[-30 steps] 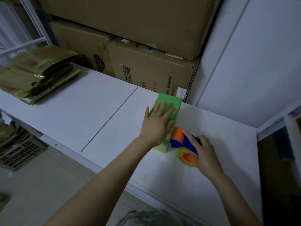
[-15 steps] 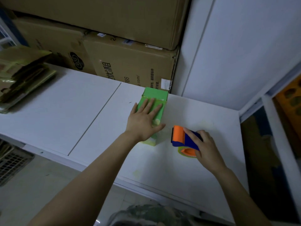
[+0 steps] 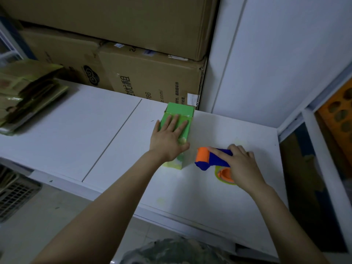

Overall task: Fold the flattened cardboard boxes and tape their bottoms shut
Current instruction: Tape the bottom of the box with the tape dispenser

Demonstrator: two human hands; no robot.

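A small green cardboard box [image 3: 180,111] stands folded on the white table [image 3: 76,134], near the back. My left hand [image 3: 168,139] lies flat on its top face with fingers straight, pressing down. Just right of the box, my right hand [image 3: 241,164] holds a blue and orange tape dispenser [image 3: 208,159] on the table, index finger stretched along its top. The dispenser's orange roller points toward the box's near right corner, with a small gap between them. A pile of flattened green-brown boxes [image 3: 28,96] lies at the table's far left.
Large brown cartons [image 3: 152,79] are stacked against the back behind the table. A white wall panel [image 3: 276,63] closes the right rear corner. A wire basket [image 3: 15,195] sits on the floor at lower left. An orange perforated crate [image 3: 339,111] shows at the right edge.
The tape dispenser has pulled away from the box to the right, leaving a gap. My left hand stays flat on the box top. The view has shifted slightly to the right.
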